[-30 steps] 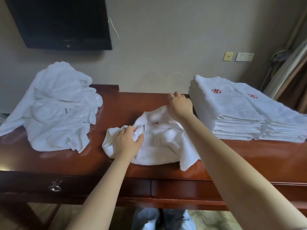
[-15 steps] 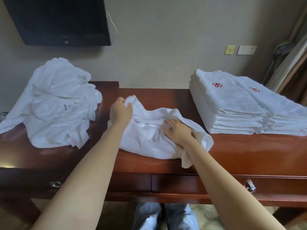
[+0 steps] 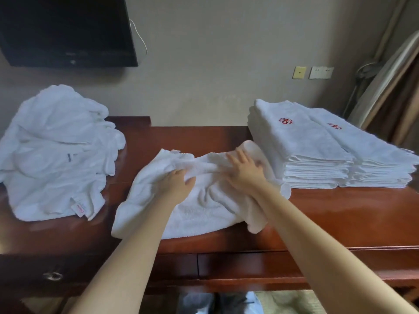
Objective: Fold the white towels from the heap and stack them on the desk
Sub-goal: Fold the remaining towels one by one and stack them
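Observation:
A rumpled white towel (image 3: 204, 209) lies spread across the middle of the reddish wooden desk (image 3: 340, 214). My left hand (image 3: 175, 184) rests palm down on its left half, fingers apart. My right hand (image 3: 246, 169) presses flat on its right half, fingers spread, beside the stacks. The heap of unfolded white towels (image 3: 56, 152) sits at the desk's left end. Two stacks of folded white towels (image 3: 317, 152) with red embroidery stand at the right end.
A dark screen (image 3: 65, 30) hangs on the wall above the heap. Wall plates (image 3: 313, 72) sit behind the stacks, and a curtain with a leaning board (image 3: 390, 87) fills the right edge. Drawers with a metal handle (image 3: 53, 276) run along the desk front.
My left hand let go of the raised towel corner and came down flat on the cloth. My right hand moved up and right across the towel, which now lies wider and flatter.

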`<action>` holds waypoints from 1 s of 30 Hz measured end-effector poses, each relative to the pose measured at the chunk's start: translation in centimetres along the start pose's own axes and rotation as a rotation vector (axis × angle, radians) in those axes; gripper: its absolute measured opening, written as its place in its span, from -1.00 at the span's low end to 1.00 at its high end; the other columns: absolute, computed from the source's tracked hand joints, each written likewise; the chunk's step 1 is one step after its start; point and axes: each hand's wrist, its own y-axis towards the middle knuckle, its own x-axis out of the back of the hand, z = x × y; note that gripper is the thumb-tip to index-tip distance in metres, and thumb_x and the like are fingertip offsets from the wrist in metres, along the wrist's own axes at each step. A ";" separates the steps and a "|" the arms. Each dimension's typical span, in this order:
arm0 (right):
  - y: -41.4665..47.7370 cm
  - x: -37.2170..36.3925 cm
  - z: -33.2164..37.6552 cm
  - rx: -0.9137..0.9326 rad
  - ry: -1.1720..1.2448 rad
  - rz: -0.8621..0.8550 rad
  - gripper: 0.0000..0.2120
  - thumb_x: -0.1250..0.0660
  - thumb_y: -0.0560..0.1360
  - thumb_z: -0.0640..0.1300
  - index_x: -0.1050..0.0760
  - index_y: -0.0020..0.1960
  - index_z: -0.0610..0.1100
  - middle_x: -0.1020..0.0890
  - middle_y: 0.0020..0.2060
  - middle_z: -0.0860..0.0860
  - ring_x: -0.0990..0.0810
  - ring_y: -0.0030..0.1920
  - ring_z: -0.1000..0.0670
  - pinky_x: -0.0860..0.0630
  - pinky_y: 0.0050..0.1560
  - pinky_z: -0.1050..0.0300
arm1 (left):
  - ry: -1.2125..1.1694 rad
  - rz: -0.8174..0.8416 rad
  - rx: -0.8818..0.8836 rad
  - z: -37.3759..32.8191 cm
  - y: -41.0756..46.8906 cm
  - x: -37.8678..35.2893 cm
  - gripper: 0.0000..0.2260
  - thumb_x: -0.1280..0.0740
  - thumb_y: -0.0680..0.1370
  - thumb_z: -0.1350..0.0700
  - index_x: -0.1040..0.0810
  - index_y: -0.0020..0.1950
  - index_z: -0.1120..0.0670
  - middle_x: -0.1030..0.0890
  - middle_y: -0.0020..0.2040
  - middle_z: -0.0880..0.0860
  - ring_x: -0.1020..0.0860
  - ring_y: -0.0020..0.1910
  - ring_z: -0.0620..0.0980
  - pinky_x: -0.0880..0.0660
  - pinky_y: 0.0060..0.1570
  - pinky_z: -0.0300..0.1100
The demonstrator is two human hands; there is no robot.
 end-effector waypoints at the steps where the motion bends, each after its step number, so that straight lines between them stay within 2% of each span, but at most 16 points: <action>1: 0.6 0.9 -1.0 -0.056 -0.043 0.023 -0.39 -0.12 0.57 0.19 -0.02 0.55 0.11 0.07 0.57 0.02 0.06 0.55 -0.02 -0.08 0.42 -0.24 | 0.003 0.037 0.045 0.4 -0.1 -0.2 -0.52 -0.02 0.61 -0.14 -0.33 0.44 0.07 -0.47 0.33 0.09 -0.50 0.20 0.12 -0.51 0.04 -0.04; 3: 1.3 2.2 -2.4 -0.142 -0.054 0.129 -0.38 -0.11 0.58 0.22 -0.02 0.56 0.09 0.07 0.57 0.00 0.06 0.55 -0.03 -0.09 0.43 -0.20 | 0.066 0.103 0.053 0.5 -0.1 -0.4 -0.48 0.01 0.62 -0.19 -0.25 0.50 0.03 -0.33 0.46 0.08 -0.39 0.35 0.12 -0.44 0.22 0.04; 5: 1.6 2.3 -2.5 -0.127 -0.073 0.131 -0.41 -0.16 0.57 0.19 -0.13 0.53 0.02 -0.10 0.53 -0.05 -0.11 0.51 -0.09 -0.22 0.37 -0.13 | 0.101 0.111 0.037 0.0 0.2 -0.2 -0.50 -0.01 0.62 -0.18 -0.32 0.46 0.05 -0.32 0.44 0.11 -0.29 0.38 0.14 -0.30 0.33 0.01; 8: 2.5 1.6 -0.8 0.007 -0.061 -0.096 -0.59 -0.21 0.55 0.13 -0.41 0.32 -0.04 -0.48 0.19 -0.05 -0.45 0.23 -0.12 -0.38 0.04 0.01 | 0.071 0.014 0.082 -0.2 2.1 0.4 -0.66 -0.10 0.60 -0.11 -0.49 0.15 0.07 -0.41 0.26 0.15 -0.33 0.23 0.17 -0.27 0.18 -0.05; 10: 3.3 1.1 0.0 -0.056 0.006 -0.030 -0.62 -0.18 0.55 0.11 -0.44 0.28 -0.06 -0.52 0.14 -0.05 -0.49 0.11 -0.10 -0.38 -0.10 0.07 | 0.072 0.005 0.085 -0.1 3.3 0.7 -0.71 -0.09 0.60 -0.07 -0.51 0.09 0.06 -0.44 0.20 0.14 -0.37 0.18 0.16 -0.30 0.13 -0.05; 12: 4.1 0.3 0.2 -0.157 -0.032 0.215 -0.54 -0.12 0.56 0.14 -0.36 0.39 -0.04 -0.47 0.29 -0.08 -0.45 0.23 -0.13 -0.45 0.05 0.02 | 0.015 0.124 0.083 0.3 4.3 0.6 -0.70 -0.07 0.61 -0.06 -0.51 0.04 0.07 -0.50 0.17 0.13 -0.46 0.13 0.15 -0.37 0.11 -0.04; 14: 5.1 -0.3 0.1 -0.158 -0.099 0.373 -0.48 -0.06 0.60 0.16 -0.23 0.49 -0.04 -0.32 0.45 -0.10 -0.29 0.42 -0.18 -0.37 0.32 -0.10 | -0.068 0.229 0.095 0.4 5.3 0.5 -0.69 -0.07 0.61 -0.08 -0.49 0.09 0.08 -0.52 0.08 0.05 -0.48 0.10 0.12 -0.41 0.11 -0.03; 15: 5.7 -0.4 0.0 -0.143 -0.110 0.392 -0.47 -0.04 0.61 0.17 -0.21 0.51 -0.04 -0.27 0.48 -0.11 -0.23 0.46 -0.18 -0.32 0.38 -0.10 | -0.090 0.267 0.096 0.6 5.8 0.5 -0.68 -0.07 0.61 -0.09 -0.47 0.15 0.08 -0.52 0.08 0.03 -0.48 0.12 0.10 -0.42 0.13 -0.03; 18: 8.1 0.0 -0.2 -0.135 -0.087 0.404 -0.50 -0.05 0.62 0.13 -0.25 0.49 -0.07 -0.28 0.47 -0.11 -0.26 0.45 -0.16 -0.28 0.37 -0.02 | -0.156 0.325 0.126 0.9 8.2 1.0 -0.52 -0.15 0.60 -0.14 -0.33 0.43 0.09 -0.49 0.28 0.04 -0.50 0.19 0.07 -0.43 0.11 -0.11; 20: 10.0 0.1 -0.4 -0.148 -0.055 0.416 -0.48 -0.08 0.61 0.14 -0.27 0.49 -0.07 -0.31 0.46 -0.09 -0.30 0.43 -0.13 -0.28 0.37 0.00 | -0.063 0.331 0.090 0.8 9.8 1.6 -0.51 -0.19 0.56 -0.21 -0.41 0.34 0.10 -0.52 0.23 0.11 -0.52 0.16 0.07 -0.46 0.12 -0.08; 21: 10.8 0.1 -0.5 -0.146 -0.044 0.418 -0.48 -0.10 0.60 0.15 -0.29 0.48 -0.07 -0.34 0.44 -0.08 -0.33 0.42 -0.13 -0.29 0.35 0.01 | 0.072 0.263 0.009 0.6 10.3 2.1 -0.53 -0.20 0.53 -0.25 -0.48 0.23 0.08 -0.57 0.13 0.13 -0.56 0.08 0.07 -0.50 0.06 -0.05; 23: 12.9 -0.2 -0.7 -0.145 0.021 0.388 -0.52 -0.15 0.58 0.12 -0.36 0.42 -0.08 -0.42 0.38 -0.09 -0.40 0.36 -0.11 -0.34 0.29 0.03 | 0.340 0.046 -0.187 0.0 11.6 2.8 -0.65 -0.18 0.44 -0.21 -0.53 -0.06 0.04 -0.63 -0.14 0.12 -0.60 -0.26 0.01 -0.50 -0.29 -0.13; 24: 14.0 -0.6 -0.9 -0.137 0.053 0.366 -0.54 -0.16 0.57 0.10 -0.37 0.40 -0.09 -0.43 0.37 -0.10 -0.40 0.36 -0.12 -0.35 0.28 0.02 | 0.373 0.007 -0.216 -0.2 12.2 2.9 -0.67 -0.15 0.42 -0.18 -0.51 -0.12 0.05 -0.63 -0.22 0.11 -0.59 -0.32 0.00 -0.44 -0.38 -0.18; 26: 16.0 -1.9 -1.4 -0.106 0.048 0.326 -0.51 -0.13 0.58 0.10 -0.31 0.45 -0.08 -0.32 0.45 -0.14 -0.28 0.45 -0.16 -0.25 0.39 -0.03 | 0.372 0.030 -0.183 0.3 13.8 2.3 -0.59 -0.10 0.44 -0.19 -0.51 0.01 0.09 -0.62 -0.14 0.09 -0.60 -0.15 0.02 -0.49 -0.30 -0.18; 28: 17.7 -3.4 -2.3 -0.088 0.049 0.286 -0.45 -0.12 0.58 0.14 -0.20 0.51 -0.03 -0.18 0.52 -0.12 -0.10 0.52 -0.16 -0.09 0.48 -0.05 | 0.384 0.035 -0.164 1.2 15.8 1.7 -0.49 -0.04 0.43 -0.22 -0.51 0.11 0.10 -0.61 -0.07 0.11 -0.59 -0.02 0.12 -0.55 -0.16 -0.02; 30: 19.4 -4.7 -3.2 -0.077 0.099 0.233 -0.42 -0.16 0.56 0.17 -0.18 0.52 -0.01 -0.15 0.53 -0.09 -0.04 0.53 -0.14 -0.02 0.49 -0.04 | 0.392 0.034 -0.156 2.0 17.9 0.9 -0.40 0.02 0.39 -0.24 -0.47 0.17 0.16 -0.58 0.07 0.19 -0.55 0.09 0.25 -0.53 -0.02 0.17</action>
